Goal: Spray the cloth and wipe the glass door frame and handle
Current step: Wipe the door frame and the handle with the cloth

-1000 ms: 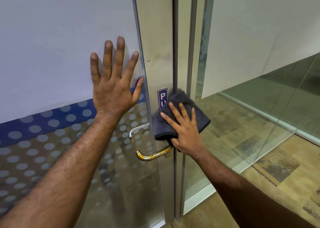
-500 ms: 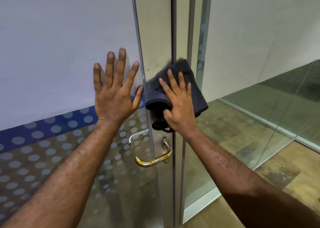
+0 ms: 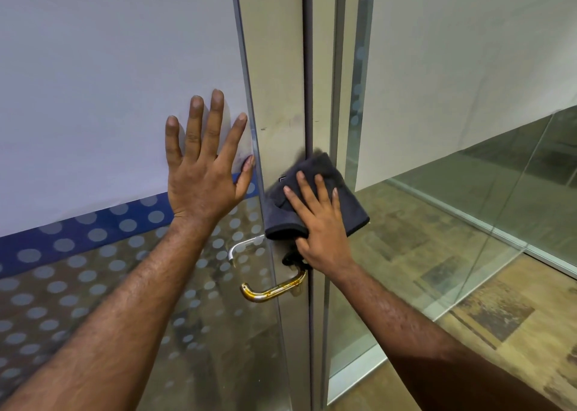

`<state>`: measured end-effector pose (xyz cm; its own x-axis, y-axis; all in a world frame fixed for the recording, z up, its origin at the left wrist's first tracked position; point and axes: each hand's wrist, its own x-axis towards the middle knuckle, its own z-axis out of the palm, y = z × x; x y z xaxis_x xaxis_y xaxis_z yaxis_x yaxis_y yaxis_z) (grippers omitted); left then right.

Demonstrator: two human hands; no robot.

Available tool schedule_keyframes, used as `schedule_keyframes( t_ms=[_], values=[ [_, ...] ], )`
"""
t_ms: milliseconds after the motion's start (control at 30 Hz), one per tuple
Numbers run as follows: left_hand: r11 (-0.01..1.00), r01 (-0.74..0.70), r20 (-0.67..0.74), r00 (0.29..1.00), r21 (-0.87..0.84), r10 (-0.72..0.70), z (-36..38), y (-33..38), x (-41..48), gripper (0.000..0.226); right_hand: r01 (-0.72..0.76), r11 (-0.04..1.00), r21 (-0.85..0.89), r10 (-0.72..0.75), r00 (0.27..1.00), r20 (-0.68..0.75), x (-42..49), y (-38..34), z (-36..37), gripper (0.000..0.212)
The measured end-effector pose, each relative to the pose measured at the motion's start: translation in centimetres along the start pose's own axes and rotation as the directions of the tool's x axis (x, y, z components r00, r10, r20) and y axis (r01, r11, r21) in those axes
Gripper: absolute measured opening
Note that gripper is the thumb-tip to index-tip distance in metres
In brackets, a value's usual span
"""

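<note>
your left hand (image 3: pixel 203 173) is flat on the glass panel (image 3: pixel 109 82), fingers spread, holding nothing. i'd guess it's there to brace the door so it doesn't swing away while you push on it from the other side. makes sense, a door that isn't latched gives under wiping pressure.

your right hand (image 3: pixel 318 223) has the dark grey cloth (image 3: pixel 318 173) pressed against the metal door frame (image 3: pixel 278 82), right at the seam where the door edge meets the jamb. the palm and fingers lie open on top of it, while the thumb is hidden under the folded edge, so i can't tell if it's pinching the cloth or just pressing. the cloth looks folded into a pad, which gives you a thicker bit to push with and keeps your fingers off the metal. the top edge is blurred, so it's probably mid-stroke.

the cloth sits just above the brass handle (image 3: pixel 274 288) and a bit of it dangles down near the handle's base. the handle itself isn't covered by the cloth, so i'd say you're on the frame part and the handle is still to do. no spray bottle in view.

there are some faint marks on the frame above the cloth, worth a pass too.
</note>
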<state>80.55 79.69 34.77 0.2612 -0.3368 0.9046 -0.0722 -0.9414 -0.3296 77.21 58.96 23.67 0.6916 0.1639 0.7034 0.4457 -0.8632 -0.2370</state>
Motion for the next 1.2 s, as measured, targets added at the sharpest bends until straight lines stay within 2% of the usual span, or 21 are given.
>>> schedule_keyframes(
  t_ms=[167, 267, 333, 400, 467, 567, 700, 867, 1000, 1067, 1133, 1200],
  values=[
    [1.000, -0.004, -0.001, 1.000, -0.008, 0.004, 0.0, -0.1, -0.1, 0.068, 0.008, 0.999, 0.043, -0.014, 0.992, 0.126, -2.5, 1.2, 0.2, 0.079],
    [0.998, -0.004, -0.026, 1.000, -0.059, 0.003, 0.0, -0.3, -0.1, 0.068, -0.070, 0.964, 0.256, 0.028, 0.986, 0.165, -3.5, 1.2, -0.5, 0.088],
    [0.995, -0.016, -0.050, 0.999, -0.099, 0.012, 0.0, -0.4, -0.2, 0.066, -0.123, 0.912, 0.392, 0.071, 0.987, 0.145, -4.4, 1.0, -1.0, 0.089],
    [0.987, -0.036, -0.073, 0.997, -0.154, 0.025, 0.0, -0.6, -0.5, 0.064, -0.163, 0.874, 0.457, 0.136, 0.986, 0.093, -5.5, 1.0, -1.1, 0.085],
    [0.976, -0.050, -0.074, 0.997, -0.210, 0.035, 0.0, -0.7, -1.2, 0.062, -0.257, 0.800, 0.542, 0.261, 0.963, 0.071, -6.9, 1.2, -1.0, 0.074],
    [0.972, -0.071, -0.056, 0.997, -0.225, 0.060, -0.1, -0.2, -2.4, 0.060, -0.404, 0.605, 0.686, 0.446, 0.886, 0.129, -8.5, 2.0, -0.8, 0.056],
    [0.973, -0.077, -0.046, 0.997, -0.217, 0.069, 0.1, 0.1, -3.0, 0.060, -0.474, 0.528, 0.705, 0.537, 0.829, 0.155, -9.9, 2.0, 0.2, 0.052],
    [0.976, -0.101, -0.041, 0.995, -0.192, 0.095, 0.3, 0.3, -3.3, 0.059, -0.532, 0.574, 0.622, 0.473, 0.836, 0.278, -10.1, 0.1, 1.9, 0.058],
    [0.984, -0.103, -0.037, 0.994, -0.148, 0.098, 0.6, 0.2, -3.4, 0.057, -0.601, 0.652, 0.463, 0.467, 0.799, 0.379, -9.3, -2.7, 4.0, 0.074],
    [0.986, -0.100, -0.041, 0.995, -0.135, 0.095, 0.6, 0.3, -3.5, 0.057, -0.578, 0.718, 0.388, 0.437, 0.808, 0.396, -9.4, -3.7, 4.9, 0.077],
    [0.986, -0.095, -0.046, 0.995, -0.136, 0.090, 0.6, 0.5, -3.4, 0.055, -0.531, 0.772, 0.350, 0.389, 0.830, 0.400, -9.9, -4.0, 5.2, 0.072],
    [0.987, -0.092, -0.051, 0.995, -0.135, 0.085, 0.7, 0.6, -3.4, 0.054, -0.409, 0.851, 0.328, 0.269, 0.878, 0.396, -11.0, -3.7, 4.8, 0.068]
  ],
)
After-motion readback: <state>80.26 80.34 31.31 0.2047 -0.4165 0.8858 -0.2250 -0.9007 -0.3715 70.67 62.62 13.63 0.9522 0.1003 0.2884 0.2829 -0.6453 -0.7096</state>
